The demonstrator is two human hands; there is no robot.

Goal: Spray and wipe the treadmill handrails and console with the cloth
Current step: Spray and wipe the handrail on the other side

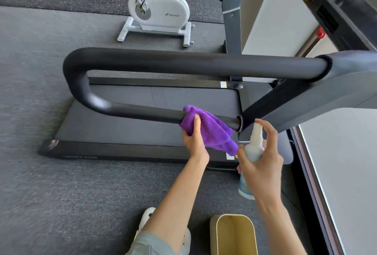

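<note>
Two hands busy mid-wipe: left hand (194,142) pressing cloth (210,130) around handrail (142,113), right hand (263,165) gripping spray bottle (254,148). Next, likely: spray, then wiping toward the bend.

Left grip (194,142) curled round held cloth (212,130); right grip (261,165) wrapped round bottle (253,152), forefinger raised.

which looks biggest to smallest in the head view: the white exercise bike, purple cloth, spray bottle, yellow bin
1. exercise bike, though farthest away
2. bin, cut off by the frame edge
3. cloth and spray bottle: similar, bottle partly hidden, unranked
</note>
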